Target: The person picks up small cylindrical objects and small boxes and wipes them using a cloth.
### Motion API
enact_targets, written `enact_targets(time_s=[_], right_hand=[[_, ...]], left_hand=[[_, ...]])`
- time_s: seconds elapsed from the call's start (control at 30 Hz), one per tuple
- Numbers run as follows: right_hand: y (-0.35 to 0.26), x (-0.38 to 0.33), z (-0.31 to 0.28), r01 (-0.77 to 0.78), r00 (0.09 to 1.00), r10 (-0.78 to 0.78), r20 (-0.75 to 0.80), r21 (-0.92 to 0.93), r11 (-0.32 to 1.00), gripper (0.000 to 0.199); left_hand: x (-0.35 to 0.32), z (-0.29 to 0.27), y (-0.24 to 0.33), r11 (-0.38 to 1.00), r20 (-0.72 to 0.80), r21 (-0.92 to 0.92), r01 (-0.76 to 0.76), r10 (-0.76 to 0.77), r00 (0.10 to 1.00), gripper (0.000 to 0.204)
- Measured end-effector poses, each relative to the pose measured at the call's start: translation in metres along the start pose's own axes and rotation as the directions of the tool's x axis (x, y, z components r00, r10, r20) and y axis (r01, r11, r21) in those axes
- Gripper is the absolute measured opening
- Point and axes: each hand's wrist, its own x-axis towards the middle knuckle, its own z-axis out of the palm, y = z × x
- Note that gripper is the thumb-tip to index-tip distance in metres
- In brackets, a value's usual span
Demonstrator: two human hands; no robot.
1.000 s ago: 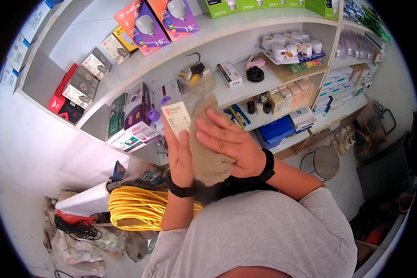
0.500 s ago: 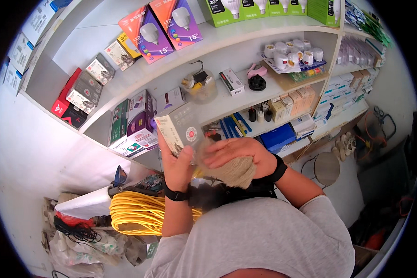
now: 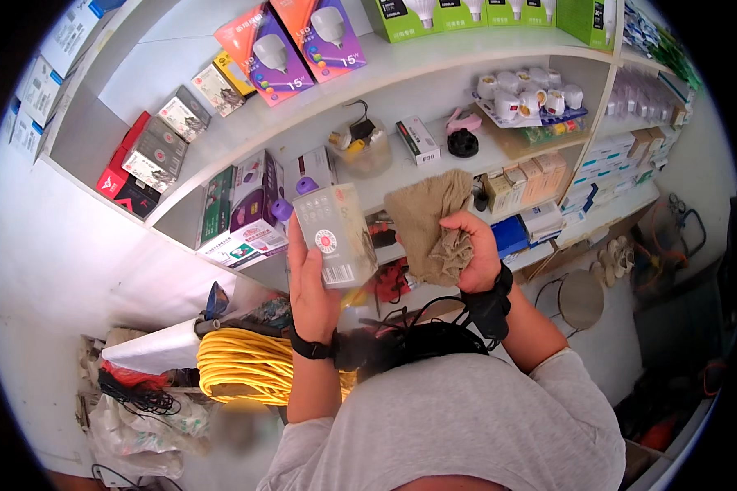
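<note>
Glossy, seemingly cardboard box (image 3: 336, 235); matt, rough cloth (image 3: 434, 225) (tan, crumpled).

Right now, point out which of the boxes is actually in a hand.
The clear-fronted white box, gripped upright from below by the left hand. Every other box sits on the shelves; the right hand holds only a tan cloth.

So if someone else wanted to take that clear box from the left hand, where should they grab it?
Probably the upper half of the box, from above or the shelf side. The left hand wraps its lower part from behind; the flat top stands free, tilted slightly.
</note>
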Motion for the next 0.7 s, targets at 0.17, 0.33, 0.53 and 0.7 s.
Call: enact_targets(time_s=[0.17,0.33,0.53,0.7], right_hand=[[0.007,-0.021,0.052,0.23,0.968,-0.244,0.057,-0.588,0.775,0.05],[0.028,0.003,0.056,0.701,0.651,-0.222,0.725,-0.688,-0.19,0.062],[0.027,0.001,0.054,0.705,0.661,-0.069,0.747,-0.65,-0.283,0.071],[0.034,-0.004,0.062,0.771,0.613,0.054,0.788,-0.582,-0.257,0.067]], left_hand=[[0.0,0.005,-0.002,0.998,0.06,0.023,0.052,-0.053,0.997,0.06],[-0.009,0.007,-0.013,0.953,0.149,0.304,0.011,-0.059,0.987,0.064],[-0.009,-0.006,-0.013,0.977,0.058,0.214,0.019,-0.032,0.998,0.064],[-0.004,-0.021,-0.012,0.996,-0.034,0.07,0.055,-0.052,0.998,0.068]])
